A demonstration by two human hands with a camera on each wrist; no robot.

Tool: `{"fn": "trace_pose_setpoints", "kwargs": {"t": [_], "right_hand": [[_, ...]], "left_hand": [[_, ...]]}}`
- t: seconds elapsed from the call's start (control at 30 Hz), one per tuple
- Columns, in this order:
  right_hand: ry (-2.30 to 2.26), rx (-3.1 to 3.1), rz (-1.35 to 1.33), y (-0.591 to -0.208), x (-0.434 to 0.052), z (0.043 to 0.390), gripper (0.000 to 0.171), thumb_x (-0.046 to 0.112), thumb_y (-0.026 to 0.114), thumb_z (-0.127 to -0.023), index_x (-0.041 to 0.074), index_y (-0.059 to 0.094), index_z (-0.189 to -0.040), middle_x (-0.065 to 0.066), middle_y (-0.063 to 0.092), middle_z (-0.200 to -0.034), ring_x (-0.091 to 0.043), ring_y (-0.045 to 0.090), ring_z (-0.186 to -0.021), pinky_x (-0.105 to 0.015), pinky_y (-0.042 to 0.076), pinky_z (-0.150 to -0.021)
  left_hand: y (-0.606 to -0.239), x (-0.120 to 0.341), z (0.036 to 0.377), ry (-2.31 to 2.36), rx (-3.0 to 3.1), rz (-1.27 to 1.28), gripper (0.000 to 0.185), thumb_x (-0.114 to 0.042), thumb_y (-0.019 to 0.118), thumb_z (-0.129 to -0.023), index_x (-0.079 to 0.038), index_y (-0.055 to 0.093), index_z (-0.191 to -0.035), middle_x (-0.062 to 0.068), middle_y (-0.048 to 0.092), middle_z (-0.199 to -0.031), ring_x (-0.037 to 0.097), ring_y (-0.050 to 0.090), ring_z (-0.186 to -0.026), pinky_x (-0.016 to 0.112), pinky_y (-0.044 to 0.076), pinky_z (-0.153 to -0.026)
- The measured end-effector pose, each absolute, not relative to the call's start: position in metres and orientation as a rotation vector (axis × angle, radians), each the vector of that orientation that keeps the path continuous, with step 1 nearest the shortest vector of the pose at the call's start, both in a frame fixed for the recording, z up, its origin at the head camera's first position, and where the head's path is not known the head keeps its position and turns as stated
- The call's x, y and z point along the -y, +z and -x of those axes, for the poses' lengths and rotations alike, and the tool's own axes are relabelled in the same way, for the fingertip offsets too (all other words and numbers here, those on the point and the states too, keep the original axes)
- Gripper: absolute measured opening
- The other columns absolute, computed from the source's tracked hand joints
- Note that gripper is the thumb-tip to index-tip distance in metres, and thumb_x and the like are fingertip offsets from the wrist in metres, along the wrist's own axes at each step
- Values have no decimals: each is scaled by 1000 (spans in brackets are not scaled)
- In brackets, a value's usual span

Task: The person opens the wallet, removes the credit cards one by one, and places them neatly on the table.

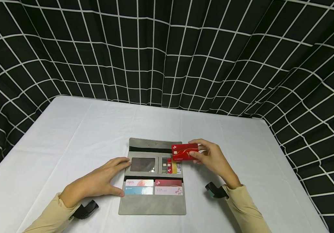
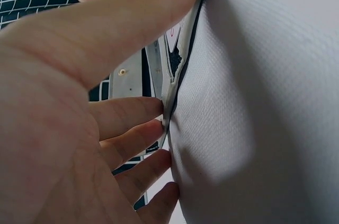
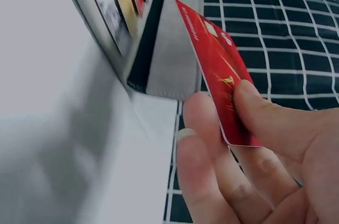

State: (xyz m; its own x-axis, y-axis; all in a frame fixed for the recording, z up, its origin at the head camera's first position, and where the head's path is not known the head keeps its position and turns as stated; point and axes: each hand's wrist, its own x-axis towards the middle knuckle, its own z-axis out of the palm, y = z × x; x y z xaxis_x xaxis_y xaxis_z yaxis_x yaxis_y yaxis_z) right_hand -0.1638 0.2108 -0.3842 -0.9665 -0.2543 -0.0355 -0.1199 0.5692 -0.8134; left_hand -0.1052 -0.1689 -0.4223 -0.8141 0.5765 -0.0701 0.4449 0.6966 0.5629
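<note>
A grey wallet (image 1: 153, 204) lies unfolded on the white table (image 1: 67, 136), with several cards in its slots. My right hand (image 1: 210, 158) pinches a red card (image 1: 184, 152) between thumb and fingers, just above the wallet's upper right corner. In the right wrist view the red card (image 3: 222, 81) stands on edge beside the wallet's (image 3: 169, 54) flap. My left hand (image 1: 97, 181) lies flat on the table, fingers straight, touching the wallet's left edge near the clear window (image 1: 142, 164). The left wrist view shows those fingers (image 2: 132, 118) against the wallet's edge (image 2: 172, 91).
A black cloth with a white grid (image 1: 167, 51) hangs behind and on both sides of the table. Black wrist mounts (image 1: 86, 209) (image 1: 215, 191) sit at both cuffs. The table's right edge runs close to the cloth.
</note>
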Motion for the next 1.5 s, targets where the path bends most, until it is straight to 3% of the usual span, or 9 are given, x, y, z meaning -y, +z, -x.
{"fn": "trace_pose_setpoints", "kwargs": {"t": [0.33,0.5,0.77,1.07,1.5], "right_hand": [[-1383,-2756,300,-376,-232,177,41,8,72,-89,3,61,-128,-26,70,-103,-35,72,-67,-30,59,-58],[-1362,-2782,296,-376,-238,187,42,7,68,-92,1,57,-132,-29,68,-110,-34,71,-68,-24,57,-57],[-1437,-2700,282,-377,-244,199,44,4,57,-98,-1,46,-140,-32,56,-129,-37,73,-75,-27,59,-57],[-1449,-2683,214,-380,-246,212,48,2,51,-101,-2,36,-147,-31,42,-148,-36,73,-80,-22,58,-60],[-1418,-2663,160,-386,-249,232,47,5,54,-100,-4,40,-144,-31,48,-142,-30,74,-77,-26,59,-61]], "left_hand": [[-423,169,105,781,-2673,-822,96,-48,82,-73,-2,44,-148,11,41,-152,34,41,-140,55,42,-108],[-422,168,105,776,-2677,-836,95,-48,82,-74,-1,44,-147,11,42,-150,33,42,-139,54,42,-108],[-421,168,105,775,-2679,-839,95,-47,82,-74,-1,44,-147,11,42,-150,32,42,-139,54,42,-108],[-423,169,106,777,-2675,-827,96,-49,82,-73,-2,44,-147,11,42,-150,32,41,-139,54,42,-108],[-423,169,106,792,-2668,-813,96,-50,81,-73,-2,44,-148,10,41,-151,32,41,-140,54,41,-109]]}}
